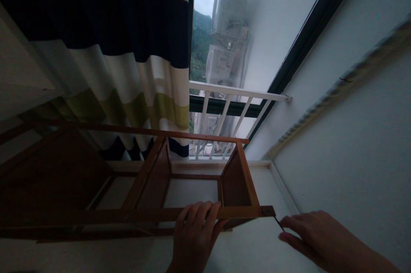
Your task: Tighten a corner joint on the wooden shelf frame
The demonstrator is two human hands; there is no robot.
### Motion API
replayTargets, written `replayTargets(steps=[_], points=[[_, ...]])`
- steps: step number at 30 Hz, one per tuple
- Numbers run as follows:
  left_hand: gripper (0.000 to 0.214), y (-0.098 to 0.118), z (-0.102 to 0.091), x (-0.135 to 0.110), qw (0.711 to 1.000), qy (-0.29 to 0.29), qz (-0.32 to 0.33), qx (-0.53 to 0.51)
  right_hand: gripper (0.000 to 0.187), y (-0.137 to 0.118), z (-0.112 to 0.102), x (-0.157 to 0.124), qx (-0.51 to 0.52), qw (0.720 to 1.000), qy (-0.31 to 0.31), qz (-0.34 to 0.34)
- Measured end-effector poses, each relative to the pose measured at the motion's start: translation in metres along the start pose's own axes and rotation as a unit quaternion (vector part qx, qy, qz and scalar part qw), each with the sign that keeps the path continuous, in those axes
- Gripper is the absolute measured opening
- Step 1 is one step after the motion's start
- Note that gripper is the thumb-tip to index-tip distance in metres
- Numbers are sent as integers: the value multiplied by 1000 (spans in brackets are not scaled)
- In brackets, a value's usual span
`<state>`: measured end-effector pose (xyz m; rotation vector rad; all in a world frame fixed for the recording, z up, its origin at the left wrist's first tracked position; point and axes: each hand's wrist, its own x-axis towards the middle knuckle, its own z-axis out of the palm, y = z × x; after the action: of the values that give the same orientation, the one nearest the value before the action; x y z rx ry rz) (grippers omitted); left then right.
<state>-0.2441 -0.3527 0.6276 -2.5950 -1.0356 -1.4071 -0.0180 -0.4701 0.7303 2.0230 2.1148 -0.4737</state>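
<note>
Wooden frame (144, 204) unlabelled; left hand (195, 232) grips it.

A room in a home, high up: a striped curtain (105, 50) hangs beside a big window (257, 37) with white guard rail (234, 93), tower blocks outside, plain white walls.

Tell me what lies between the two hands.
In the head view, the brown wooden frame's corner and a thin dark tool lie between left hand and right hand.

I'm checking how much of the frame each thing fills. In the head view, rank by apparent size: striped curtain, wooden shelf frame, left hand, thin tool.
1. Striped curtain
2. Wooden shelf frame
3. Left hand, enlarged by nearness
4. Thin tool pinched by the right hand
</note>
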Motion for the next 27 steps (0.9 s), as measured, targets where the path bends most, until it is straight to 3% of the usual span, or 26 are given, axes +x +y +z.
replayTargets(steps=[2,7,10,14,17,21,27], points=[[26,0,0,0,1000,-2,0,1,26,-12,-5,6,-22,999,-23,-25],[27,0,0,-1,1000,1,0,8,16,-29,-32,41,25,992,-3,-123],[28,0,0,-3,1000,7,-2,4,25,-23,-41,66,60,988,-5,-146],[25,2,0,-3,1000,-1,-11,3,39,-3,-42,82,93,989,16,-111],[26,2,1,-2,1000,4,-12,2,40,13,-37,74,115,990,17,-83],[27,0,2,-2,1000,5,-4,6,35,26,-26,41,138,990,23,-19],[24,-1,2,-4,1000,-8,-6,-1,38,9,-14,2,73,997,-35,-17]])
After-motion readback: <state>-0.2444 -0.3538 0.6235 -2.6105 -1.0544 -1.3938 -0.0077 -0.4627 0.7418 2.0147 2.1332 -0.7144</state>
